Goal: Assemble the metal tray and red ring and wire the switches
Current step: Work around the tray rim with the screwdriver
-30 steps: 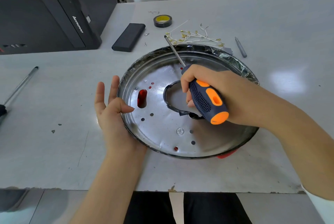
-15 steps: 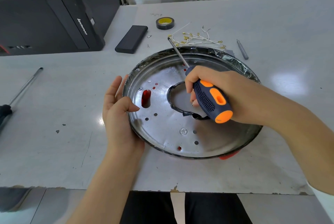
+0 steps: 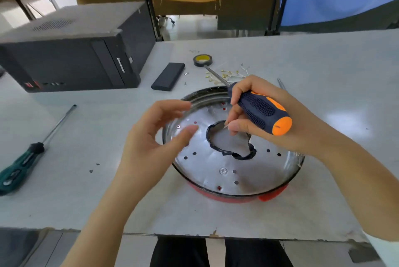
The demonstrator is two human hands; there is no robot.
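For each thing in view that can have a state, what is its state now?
Metal tray: lying on red ring.
Orange screwdriver: held in right hand, off the tray.
Small screw: pinched in right fingertips.
Left hand: open, empty.
Green screwdriver: lying unused.
Tape roll: lying flat.

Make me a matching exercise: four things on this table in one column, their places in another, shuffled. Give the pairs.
Things:
1. green-handled screwdriver
2. roll of black tape with yellow core
3. orange-and-navy-handled screwdriver
4. red ring

Places:
A. under the round metal tray
B. in the right hand's grip
C. far side of the table, beyond the tray
D. lying on the table's left side

Pairs: 1-D, 2-C, 3-B, 4-A
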